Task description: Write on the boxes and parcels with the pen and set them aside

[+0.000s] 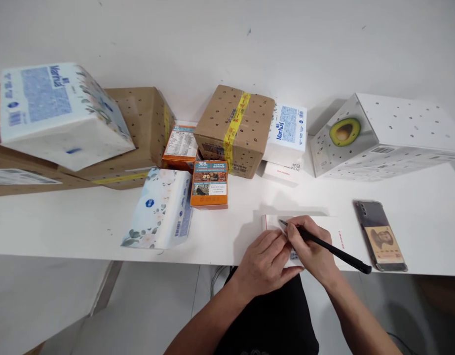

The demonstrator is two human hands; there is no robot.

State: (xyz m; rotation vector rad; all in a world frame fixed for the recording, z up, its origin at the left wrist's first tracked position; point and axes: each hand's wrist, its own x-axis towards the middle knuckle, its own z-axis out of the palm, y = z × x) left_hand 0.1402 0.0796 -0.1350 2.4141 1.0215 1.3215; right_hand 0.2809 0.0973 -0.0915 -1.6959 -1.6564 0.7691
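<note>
A flat white box (272, 223) with a red edge and small red print lies near the front edge of the white table. My left hand (265, 259) grips its front left part, fingers curled together over the surface and thumb along the near side. In a writing grip, my right hand (313, 249) holds a black pen (340, 254), its tip at the box's top face near the upper left. Both hands touch each other at the fingers. Much of the box is hidden beneath them, and I cannot make out any writing.
Right of the hands lies a phone (379, 236) in a clear case. Behind stand a brown carton (216, 116), an avocado-printed box (401, 121) and a tissue pack (288, 125). Orange boxes (208, 197) and a floral tissue pack (157, 207) stand left. Another pack (38, 108) rests on cartons.
</note>
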